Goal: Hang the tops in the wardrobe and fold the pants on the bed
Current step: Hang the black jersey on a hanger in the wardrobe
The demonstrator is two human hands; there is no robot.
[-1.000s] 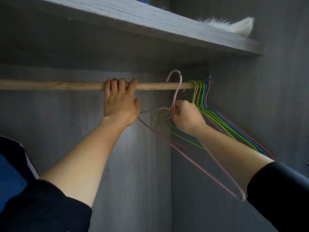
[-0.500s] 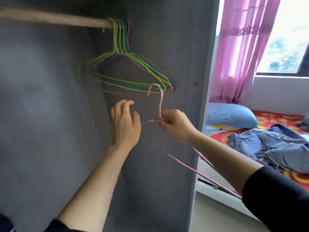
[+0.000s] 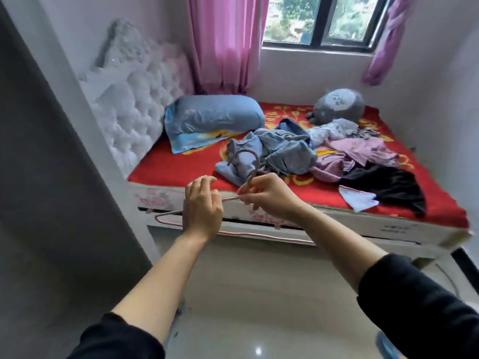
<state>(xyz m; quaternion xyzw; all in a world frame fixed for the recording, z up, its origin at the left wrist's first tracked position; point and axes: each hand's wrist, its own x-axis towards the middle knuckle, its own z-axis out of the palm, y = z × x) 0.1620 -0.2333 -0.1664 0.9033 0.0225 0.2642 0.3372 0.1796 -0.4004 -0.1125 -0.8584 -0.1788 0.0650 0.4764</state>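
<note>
1. Head view, progress: the clothes pile [image 3: 298, 151] lies tangled on the bed [image 3: 181, 167], with a black garment [image 3: 383, 182] at its near edge. Nothing looks folded and no top is on a hanger, so I judge nearly the whole task remains. Only a grey wardrobe [image 3: 39, 177] panel shows at the left.
2. Head view, hands: the right hand [image 3: 267, 195] pinches the pink hanger [image 3: 259, 234] at its neck, fingers closed on the wire, holding it in the air just before the bed's near edge. The left hand [image 3: 203, 208] has loosely curled fingers in front of the hanger's left shoulder. It seems to grip nothing, though blur hides whether it touches the wire.
3. Head view, orientation: the hook points up, curling left. The long bottom bar runs left to right, roughly along the bed edge, dipping slightly rightward.
</note>
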